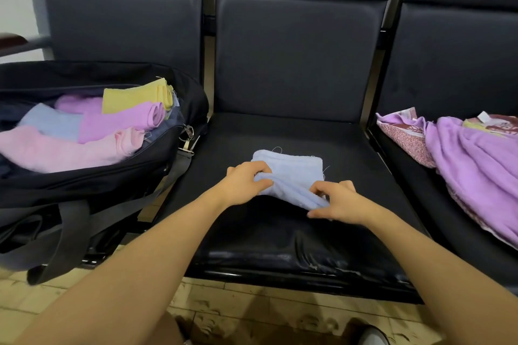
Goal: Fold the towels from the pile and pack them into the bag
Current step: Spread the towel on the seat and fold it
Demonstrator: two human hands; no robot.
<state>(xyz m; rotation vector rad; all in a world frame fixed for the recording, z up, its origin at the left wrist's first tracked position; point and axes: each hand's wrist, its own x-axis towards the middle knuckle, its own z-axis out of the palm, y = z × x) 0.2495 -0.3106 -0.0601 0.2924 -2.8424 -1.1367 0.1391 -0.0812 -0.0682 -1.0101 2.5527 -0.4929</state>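
- Row of three black padded seats with tall backs; the middle seat (280, 131) is the work surface, glossy and worn at its front edge.
- Floor (252, 316) in front of the middle seat is pale tile, scuffed.
- Light blue towel (291, 168) lies partly folded on the middle seat, near its centre; loose threads at the corners.
- Left hand (246, 180) pinches the towel's left edge, fingers curled on the cloth.
- Right hand (339, 200) pinches the towel's near right corner between thumb and fingers.
- Black bag (84, 185) sits open on the seat left of the middle seat, strap hanging toward the floor; inside are folded towels: yellow (131, 98), purple (120, 120), pink (56, 148), pale blue (53, 120).
- Pile of unfolded towels (473, 165) on the seat right of the middle seat, mostly purple with a patterned red-white cloth; cut off by the frame's right edge.
- Bag's left end cut off; its dark interior is hard to read.
- A shoe tip (374, 336) shows at the bottom edge, mostly cropped.
- Brown armrest (11, 38) beyond the bag, partly out of frame.
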